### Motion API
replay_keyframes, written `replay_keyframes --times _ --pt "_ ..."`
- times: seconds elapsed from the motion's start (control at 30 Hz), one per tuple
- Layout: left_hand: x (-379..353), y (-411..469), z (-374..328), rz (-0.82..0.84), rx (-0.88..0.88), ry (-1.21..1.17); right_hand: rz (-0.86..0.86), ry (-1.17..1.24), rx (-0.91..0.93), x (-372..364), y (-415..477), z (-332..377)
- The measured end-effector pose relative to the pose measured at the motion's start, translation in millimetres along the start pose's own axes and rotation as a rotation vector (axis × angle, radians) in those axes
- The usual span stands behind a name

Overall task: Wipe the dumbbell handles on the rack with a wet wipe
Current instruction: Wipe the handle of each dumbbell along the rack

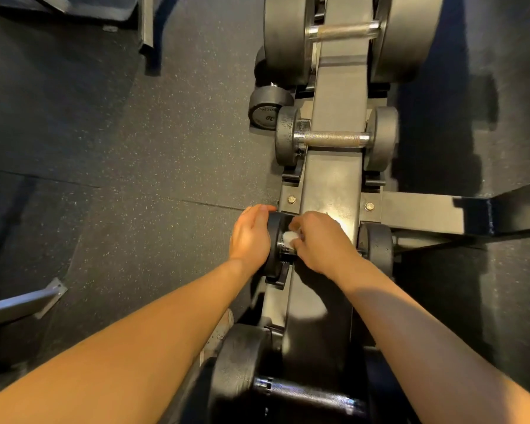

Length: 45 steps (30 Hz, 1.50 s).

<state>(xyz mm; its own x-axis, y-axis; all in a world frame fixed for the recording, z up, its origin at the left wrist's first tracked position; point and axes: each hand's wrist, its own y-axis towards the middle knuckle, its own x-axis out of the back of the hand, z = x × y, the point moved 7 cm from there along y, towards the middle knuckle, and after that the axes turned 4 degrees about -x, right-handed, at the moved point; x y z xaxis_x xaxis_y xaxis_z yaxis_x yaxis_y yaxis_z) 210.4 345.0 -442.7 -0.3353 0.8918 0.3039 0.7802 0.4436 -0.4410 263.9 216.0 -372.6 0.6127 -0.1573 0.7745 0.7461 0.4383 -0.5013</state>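
The person stood over an upright black rack and reached down with both bare arms to a small dumbbell lying across it, about halfway up. The left hand was cupped round the outer side of that dumbbell's left weight, the thumb hooked over the rim, gripping it. The right hand was curled over the handle just inside that same weight, the fingers bunched and pinching a small white wipe pressed against the metal. Most of the handle lay hidden under the hand, so only a short bright stretch showed beside the wipe. Farther along the rack a second dumbbell sat in its cradles with its rough steel grip bare, and beyond it the largest dumbbell rested with thick round weights on either side of the beam. Closest to the person's body, the nearest dumbbell showed a shiny grip and one big dark weight. Another weight, printed with a number on its flat end, sat just left of the second dumbbell. A black crossbar ran off from the rack to the right. Dark speckled rubber floor spread to the left, a grey metal bar jutted in at the lower left, and a pale shoe showed beside the left forearm.
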Motion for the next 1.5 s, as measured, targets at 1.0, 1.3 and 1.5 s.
replay_keyframes --times 1.0,1.3,1.5 --pt "-2 8 7 0.005 -0.021 0.017 -0.364 0.088 0.146 -20 -21 -2" --pt "-2 7 5 0.007 -0.002 0.005 -0.282 0.111 0.110 -15 -14 0" --pt "-2 6 4 0.008 0.010 -0.014 -0.077 0.088 -0.184 -22 41 -16"
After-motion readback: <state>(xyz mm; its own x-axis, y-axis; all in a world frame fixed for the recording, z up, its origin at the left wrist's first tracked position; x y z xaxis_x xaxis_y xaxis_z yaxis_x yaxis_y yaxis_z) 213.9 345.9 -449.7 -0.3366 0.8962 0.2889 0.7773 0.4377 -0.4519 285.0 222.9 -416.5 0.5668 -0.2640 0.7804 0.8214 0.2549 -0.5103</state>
